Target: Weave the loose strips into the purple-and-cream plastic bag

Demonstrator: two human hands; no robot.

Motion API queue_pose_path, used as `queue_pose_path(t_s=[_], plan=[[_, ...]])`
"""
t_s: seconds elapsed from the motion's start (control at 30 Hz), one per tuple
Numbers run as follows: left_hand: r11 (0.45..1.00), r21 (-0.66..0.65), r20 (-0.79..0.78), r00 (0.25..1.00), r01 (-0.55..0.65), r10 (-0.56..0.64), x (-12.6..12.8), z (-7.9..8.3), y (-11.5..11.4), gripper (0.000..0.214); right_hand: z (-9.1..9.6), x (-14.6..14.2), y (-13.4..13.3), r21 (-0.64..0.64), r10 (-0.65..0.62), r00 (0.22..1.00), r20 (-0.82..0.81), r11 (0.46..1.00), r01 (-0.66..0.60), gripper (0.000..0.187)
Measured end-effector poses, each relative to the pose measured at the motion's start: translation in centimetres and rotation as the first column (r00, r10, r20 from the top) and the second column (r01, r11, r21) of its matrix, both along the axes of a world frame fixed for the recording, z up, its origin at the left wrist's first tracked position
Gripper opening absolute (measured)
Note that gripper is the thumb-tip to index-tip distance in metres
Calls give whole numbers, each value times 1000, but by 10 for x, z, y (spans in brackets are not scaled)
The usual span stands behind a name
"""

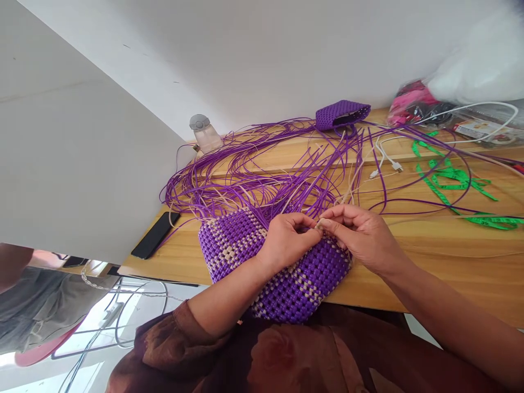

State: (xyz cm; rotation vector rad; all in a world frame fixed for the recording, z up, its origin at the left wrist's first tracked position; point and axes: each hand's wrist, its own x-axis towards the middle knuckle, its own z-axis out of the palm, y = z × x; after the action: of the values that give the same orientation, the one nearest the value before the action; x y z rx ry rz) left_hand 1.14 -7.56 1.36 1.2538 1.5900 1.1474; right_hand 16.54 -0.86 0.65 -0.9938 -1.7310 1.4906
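A woven basket (295,295) of purple and beige plastic strands leans at the table's front edge against my body. Long loose strands (245,191) fan out from its upper rim across the table. My left hand (289,240) rests over the rim, thumb and index finger pinched together. Right beside it my right hand (360,234) pinches at the same spot, where a beige strand end seems to lie between the fingertips. The fingertips of both hands nearly touch, and they hide most of what they grip.
A small purple woven piece (343,114) stands at the back. A black phone (155,236) lies left, near a bottle (206,135). To the right are a white cable (385,158), a green measuring tape (450,177) and plastic bags (413,103). Part of another person (41,305) shows lower left.
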Motion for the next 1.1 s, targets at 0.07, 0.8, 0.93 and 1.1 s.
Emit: queue_pose_path(t_s=[0.07,0.8,0.93,1.1], plan=[[1000,-2,37,999,1,-1,0,-3,1,18,1,0,-1,2,-2,1000,2,1000,2,30],[987,-128,423,894,-102,147,5,-13,4,18,23,59,-32,438,138,906,400,840,-321,19],[991,-102,451,884,-87,124,6,-11,3,18,31,41,-35,517,209,959,191,809,-279,13],[991,-92,423,897,-97,127,4,-14,3,17,20,22,-15,138,166,986,29,976,-168,20]])
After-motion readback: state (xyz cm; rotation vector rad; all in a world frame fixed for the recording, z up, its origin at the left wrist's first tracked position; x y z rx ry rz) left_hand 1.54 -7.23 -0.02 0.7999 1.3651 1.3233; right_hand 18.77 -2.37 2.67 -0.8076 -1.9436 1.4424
